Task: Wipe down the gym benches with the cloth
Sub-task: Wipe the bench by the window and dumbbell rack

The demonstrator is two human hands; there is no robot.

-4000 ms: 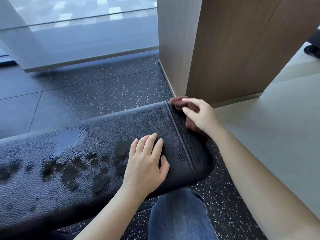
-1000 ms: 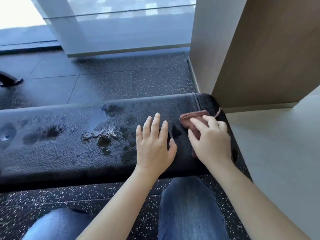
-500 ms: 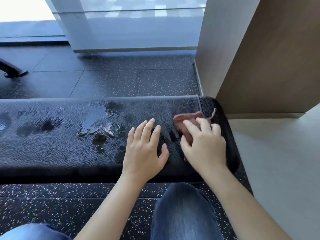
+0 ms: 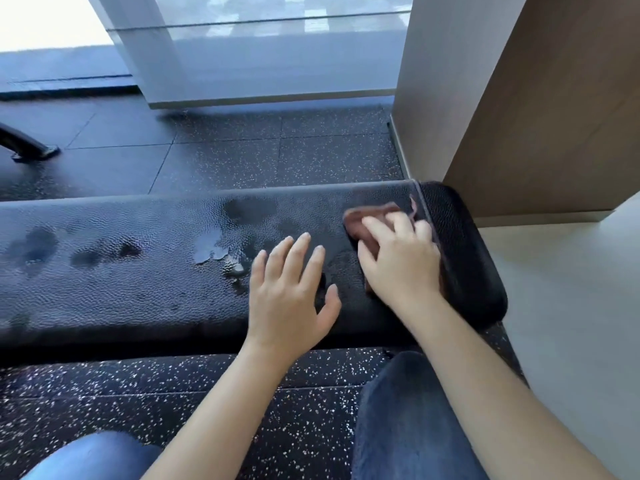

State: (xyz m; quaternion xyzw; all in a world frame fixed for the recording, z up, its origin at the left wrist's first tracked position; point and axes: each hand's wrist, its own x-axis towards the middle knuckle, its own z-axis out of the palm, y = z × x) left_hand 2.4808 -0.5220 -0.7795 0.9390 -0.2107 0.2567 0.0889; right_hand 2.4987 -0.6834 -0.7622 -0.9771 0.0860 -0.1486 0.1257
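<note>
A long black padded bench [image 4: 138, 289] runs across the view, its textured top dotted with wet patches [image 4: 211, 249]. A reddish-brown cloth [image 4: 360, 220] lies on the bench top near its right end seam. My right hand [image 4: 401, 261] sits on the cloth with bent fingers gripping it, and covers most of it; the hand is slightly blurred. Just left of it, my left hand [image 4: 287, 292] rests flat on the bench with fingers spread, holding nothing.
A wood-faced column [image 4: 519, 98] stands right behind the bench's right end. Speckled black rubber floor surrounds the bench, and pale floor [image 4: 571, 306] lies to the right. A black equipment foot [image 4: 27, 147] is at far left. My jeans-clad knee [image 4: 408, 420] is below.
My right hand slid the cloth from the bench's end cap onto the top surface, then slightly away from me. My left hand stayed flat on the bench, and the view panned left.
</note>
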